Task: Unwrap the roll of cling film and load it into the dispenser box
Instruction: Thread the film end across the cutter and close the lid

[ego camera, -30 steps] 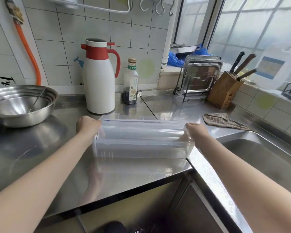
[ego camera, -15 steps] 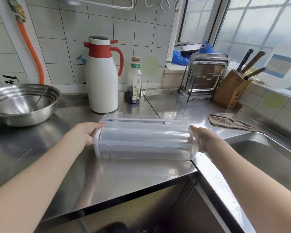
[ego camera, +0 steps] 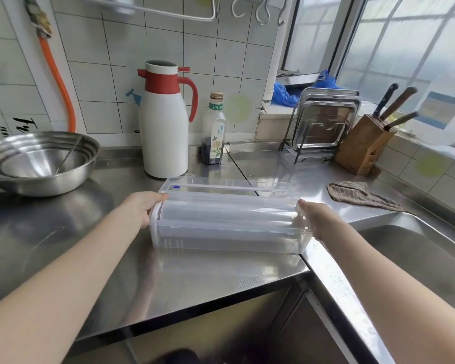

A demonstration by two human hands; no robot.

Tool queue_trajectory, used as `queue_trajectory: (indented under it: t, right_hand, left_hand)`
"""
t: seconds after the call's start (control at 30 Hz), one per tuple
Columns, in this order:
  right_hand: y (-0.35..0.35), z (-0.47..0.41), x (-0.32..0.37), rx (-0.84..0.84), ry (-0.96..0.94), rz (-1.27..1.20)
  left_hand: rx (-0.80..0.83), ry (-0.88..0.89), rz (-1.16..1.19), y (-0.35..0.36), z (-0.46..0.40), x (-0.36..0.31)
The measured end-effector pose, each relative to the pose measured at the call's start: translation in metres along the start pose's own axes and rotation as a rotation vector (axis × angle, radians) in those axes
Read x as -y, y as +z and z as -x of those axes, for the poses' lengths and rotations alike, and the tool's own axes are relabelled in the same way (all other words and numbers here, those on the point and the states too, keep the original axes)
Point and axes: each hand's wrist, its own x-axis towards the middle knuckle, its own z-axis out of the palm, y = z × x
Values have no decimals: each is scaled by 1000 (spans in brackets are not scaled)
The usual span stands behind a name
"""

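A clear plastic dispenser box point(ego camera: 229, 239) stands on the steel counter with its lid point(ego camera: 221, 185) open at the back. The roll of cling film point(ego camera: 229, 210) lies lengthwise in the top of the box. My left hand point(ego camera: 139, 206) holds the roll's left end, where a white cap shows at the box wall. At the roll's right end, my right hand point(ego camera: 318, 216) has its fingers reaching inside the box, partly seen through the plastic.
A white and red thermos jug point(ego camera: 164, 130) and a small bottle point(ego camera: 213, 130) stand behind the box. Stacked steel bowls point(ego camera: 37, 164) sit at the left. At the right are a tray rack point(ego camera: 323, 122), knife block point(ego camera: 363, 143), cloth point(ego camera: 360, 194) and sink point(ego camera: 418, 248).
Both hands have lowered the roll from above the box down into it. My fingers have shifted along the roll's ends.
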Motion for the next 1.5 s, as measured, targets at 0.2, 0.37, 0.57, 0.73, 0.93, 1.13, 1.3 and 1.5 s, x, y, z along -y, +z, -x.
queue_trajectory:
  t: [0.2, 0.37, 0.57, 0.73, 0.93, 1.13, 1.3, 1.5]
  right_hand:
    - [-8, 15, 12, -171, -457, 502]
    - [-10, 11, 32, -89, -343, 345]
    - [-1, -6, 30, 77, -65, -50]
    - [5, -7, 39, 76, -54, -174]
    - [-8, -5, 37, 110, -88, -290]
    - [-21, 10, 29, 235, -105, -403]
    - [-39, 27, 10, 330, -155, -345]
    - [-30, 49, 0, 241, -357, 41]
  left_hand:
    - [-367, 470, -480, 15, 7, 14]
    - [-266, 298, -390, 17, -4, -2]
    - [-77, 170, -167, 27, -8, -13]
    - [-166, 184, -106, 31, -13, -15]
    - [-177, 337, 57, 22, -11, -15]
    - [-77, 384, 247, 10, 3, -9]
    - [-61, 415, -58, -5, 19, -8]
    - [-204, 601, -636, 4, 34, 12]
